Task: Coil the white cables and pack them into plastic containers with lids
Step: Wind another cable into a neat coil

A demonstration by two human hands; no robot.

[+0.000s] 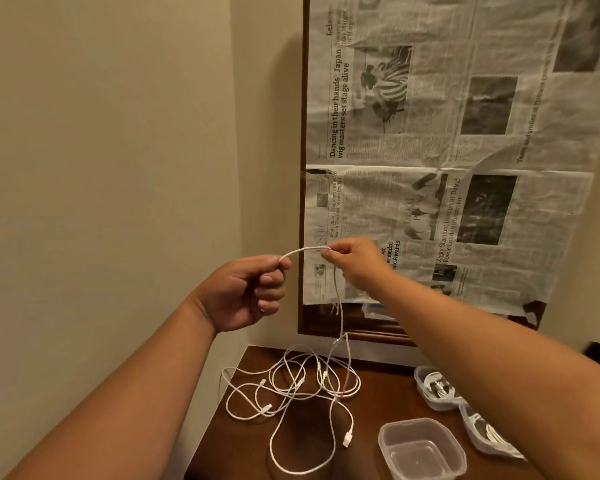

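1. While both arms are reaching up in front of the wall, the left hand (253, 292) is pinching one white cable (305, 250) between thumb and forefinger, with the other fingers curling into the palm.
2. The right hand (355, 261) is pinching the same cable at its fingertips, just beside the left hand; a short arc of cable is spanning the gap between them.
3. From the right hand the cable is hanging down to the tabletop (243, 445).
4. A tangle of loose cables (291, 386) is lying across the far left part of the tabletop, with one loop trailing toward the near edge.
5. An empty clear container (421, 448) is standing near the near edge, right of the tangle.
6. Two packed containers (437, 388), each holding coiled white cable, are sitting along the right edge, partly hidden by the right forearm.
7. Newspaper sheets (465, 133) are covering a dark wooden frame (303, 202) on the wall behind.
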